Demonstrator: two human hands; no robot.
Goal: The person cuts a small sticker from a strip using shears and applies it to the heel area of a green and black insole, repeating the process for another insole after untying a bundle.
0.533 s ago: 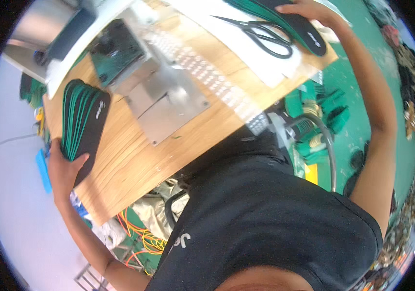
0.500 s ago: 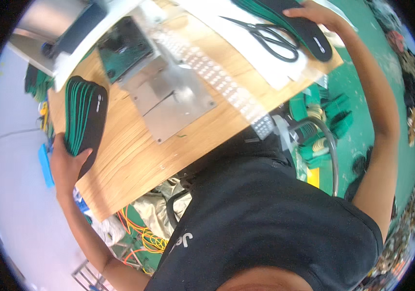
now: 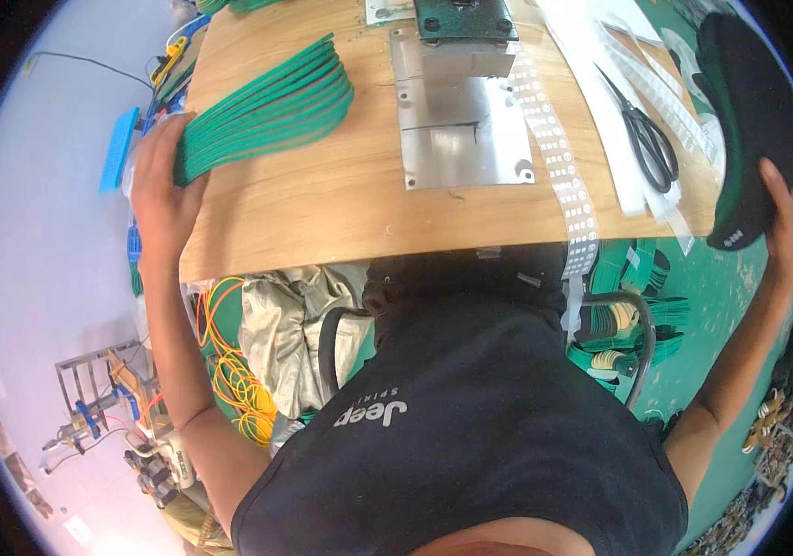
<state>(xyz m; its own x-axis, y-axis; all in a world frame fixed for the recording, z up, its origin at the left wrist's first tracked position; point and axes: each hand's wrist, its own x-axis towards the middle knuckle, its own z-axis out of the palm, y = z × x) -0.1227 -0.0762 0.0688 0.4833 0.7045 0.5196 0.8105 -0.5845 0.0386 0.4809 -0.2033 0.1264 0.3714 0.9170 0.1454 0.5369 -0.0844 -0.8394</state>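
Note:
At the table's left edge my left hand (image 3: 163, 176) is closed round the near end of a stack of insoles (image 3: 267, 116). Their green edges are fanned out above the wood. On the far right, my right hand (image 3: 784, 208) grips black insoles (image 3: 748, 120) by their side, beyond the table's right edge. A small pale mark shows near their lower end. How many insoles this hand holds cannot be made out. Black-handled scissors (image 3: 648, 144) lie on white sheets, nearer my right hand.
A metal plate (image 3: 466, 162) with a dark block (image 3: 466, 20) stands mid-table. A strip of printed labels (image 3: 559, 153) hangs over the front edge. Bundles of green insoles (image 3: 642, 324) lie below at right. Orange and yellow cables (image 3: 239, 385) and silvery cloth (image 3: 290, 329) are under the table.
The view has turned. The left stack has tipped, so its green edges show instead of its black top. My right hand has carried its insoles away from beside the scissors, outward and nearer.

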